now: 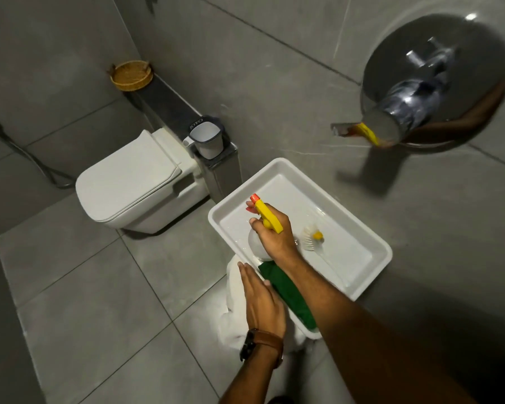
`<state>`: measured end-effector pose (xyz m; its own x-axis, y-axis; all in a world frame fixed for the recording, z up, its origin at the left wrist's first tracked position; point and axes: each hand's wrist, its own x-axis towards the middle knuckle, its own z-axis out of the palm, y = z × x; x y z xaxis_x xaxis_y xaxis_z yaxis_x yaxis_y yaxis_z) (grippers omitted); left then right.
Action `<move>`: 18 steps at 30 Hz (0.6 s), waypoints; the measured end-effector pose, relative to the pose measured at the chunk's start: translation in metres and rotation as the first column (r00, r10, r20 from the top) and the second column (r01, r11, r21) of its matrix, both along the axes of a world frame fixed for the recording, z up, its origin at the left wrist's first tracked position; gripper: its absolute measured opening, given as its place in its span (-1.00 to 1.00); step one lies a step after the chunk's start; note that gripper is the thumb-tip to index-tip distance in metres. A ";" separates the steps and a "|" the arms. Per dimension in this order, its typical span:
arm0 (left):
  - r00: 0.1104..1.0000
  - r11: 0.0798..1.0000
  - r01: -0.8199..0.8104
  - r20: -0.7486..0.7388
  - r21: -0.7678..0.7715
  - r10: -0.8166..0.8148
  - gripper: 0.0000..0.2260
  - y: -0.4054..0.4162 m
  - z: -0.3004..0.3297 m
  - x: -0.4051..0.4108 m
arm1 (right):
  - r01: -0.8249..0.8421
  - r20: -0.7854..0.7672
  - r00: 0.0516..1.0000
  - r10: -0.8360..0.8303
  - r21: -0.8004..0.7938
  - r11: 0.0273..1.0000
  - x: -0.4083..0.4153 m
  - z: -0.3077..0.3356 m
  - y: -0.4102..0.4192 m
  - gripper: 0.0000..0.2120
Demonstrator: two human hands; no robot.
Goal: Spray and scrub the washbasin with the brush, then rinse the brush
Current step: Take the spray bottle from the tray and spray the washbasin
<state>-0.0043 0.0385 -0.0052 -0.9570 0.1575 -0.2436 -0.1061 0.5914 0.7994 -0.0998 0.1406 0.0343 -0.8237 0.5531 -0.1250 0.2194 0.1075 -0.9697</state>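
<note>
The white rectangular washbasin (359, 225) stands below me against the grey wall. My right hand (274, 237) is shut on a white spray bottle (255, 240) with a yellow trigger head and an orange nozzle, held over the basin's left part with the nozzle pointing away from me. A brush (311, 236) with white bristles, a yellow knob and a clear handle lies inside the basin, to the right of my hand. My left hand (261, 301) rests flat, fingers together, on the basin's near rim beside a green cloth (286, 290).
A white cloth (231, 313) hangs under the basin's near edge. A white wall-hung toilet (129, 185) sits to the left, with a ledge carrying a grey-white cup (206, 137) and a woven basket (131, 74). A round mirror (438, 80) and a tap spout (340, 129) are on the wall above.
</note>
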 end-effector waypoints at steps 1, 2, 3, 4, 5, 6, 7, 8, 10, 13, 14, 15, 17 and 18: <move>0.999 0.999 -0.032 -0.001 0.035 0.032 -0.48 0.002 0.009 -0.002 | 0.016 -0.020 1.000 -0.016 -0.014 1.000 0.009 0.012 0.001 -0.59; 0.998 0.994 -0.062 0.007 0.085 0.062 -0.50 0.006 0.018 -0.004 | 0.031 -0.035 0.999 -0.032 -0.027 0.999 0.018 0.026 0.002 -0.53; 0.995 0.985 -0.096 0.028 0.142 0.093 -0.53 0.010 0.028 -0.005 | 0.041 -0.045 0.998 -0.043 -0.039 0.998 0.028 0.039 0.003 -0.48; 0.990 0.970 -0.139 0.058 0.198 0.130 -0.56 0.014 0.037 -0.007 | 0.053 -0.047 0.997 -0.055 -0.047 0.998 0.036 0.050 0.004 -0.46; 0.982 0.950 -0.180 0.096 0.255 0.160 -0.58 0.018 0.048 -0.007 | 0.068 -0.050 0.996 -0.071 -0.050 0.996 0.047 0.063 0.006 -0.47; 0.973 0.927 -0.218 0.137 0.306 0.183 -0.60 0.021 0.059 -0.006 | 0.085 -0.054 0.995 -0.088 -0.049 0.995 0.058 0.075 0.008 -0.50; 0.965 0.903 -0.247 0.175 0.351 0.196 -0.62 0.025 0.070 -0.003 | 0.106 -0.060 0.992 -0.109 -0.047 0.993 0.069 0.086 0.011 -0.54; 0.959 0.885 -0.265 0.203 0.383 0.199 -0.63 0.028 0.080 0.001 | 0.128 -0.071 0.989 -0.131 -0.042 0.991 0.082 0.098 0.014 -0.57; 0.959 0.877 -0.257 0.223 0.407 0.177 -0.64 0.034 0.098 0.014 | 0.174 -0.094 0.980 -0.177 -0.040 0.984 0.105 0.117 0.019 -0.59; 0.970 0.890 -0.190 0.221 0.414 0.105 -0.67 0.047 0.123 0.042 | 0.260 -0.139 0.954 -0.266 -0.057 0.964 0.145 0.144 0.027 -0.55; 0.974 0.900 -0.161 0.212 0.405 0.078 -0.68 0.051 0.129 0.052 | 0.289 -0.146 0.945 -0.294 -0.058 0.956 0.157 0.151 0.029 -0.54; 0.977 0.908 -0.124 0.208 0.400 0.041 -0.69 0.057 0.137 0.064 | 0.323 -0.152 0.933 -0.326 -0.045 0.945 0.172 0.158 0.031 -0.53; 0.977 0.917 -0.039 0.208 0.397 -0.049 -0.70 0.067 0.151 0.094 | 0.378 -0.159 0.915 -0.372 0.010 0.926 0.208 0.169 0.037 -0.49; 0.974 0.923 0.005 0.206 0.385 -0.091 -0.69 0.072 0.157 0.110 | 0.392 -0.158 0.911 -0.381 0.044 0.919 0.228 0.173 0.040 -0.48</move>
